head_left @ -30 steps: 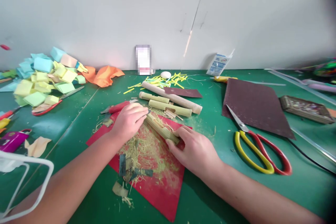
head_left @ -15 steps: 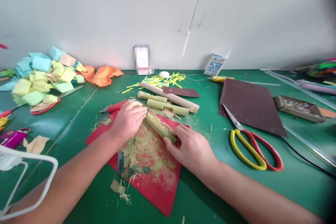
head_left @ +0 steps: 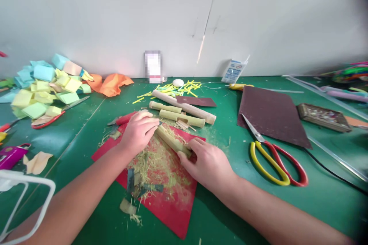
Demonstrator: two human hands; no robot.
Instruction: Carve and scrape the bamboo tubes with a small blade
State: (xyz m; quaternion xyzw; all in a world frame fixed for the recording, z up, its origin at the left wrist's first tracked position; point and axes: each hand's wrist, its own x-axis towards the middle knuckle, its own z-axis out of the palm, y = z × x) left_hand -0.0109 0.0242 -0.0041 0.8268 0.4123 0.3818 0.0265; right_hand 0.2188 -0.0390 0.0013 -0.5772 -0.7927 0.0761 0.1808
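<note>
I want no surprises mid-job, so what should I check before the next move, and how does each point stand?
1. Right hand grips the near end of the bamboo piece: ok.
2. Left hand is at its far end: ok.
3. Small dark item at the left fingertips can be identified: cannot tell, mostly hidden.
4. Red sheet is free of debris: not ok, shavings litter it.
5. Red-handled tool is well away from the left hand: not ok, right beside it.
6. Scissors are clear of both hands: ok.
</note>
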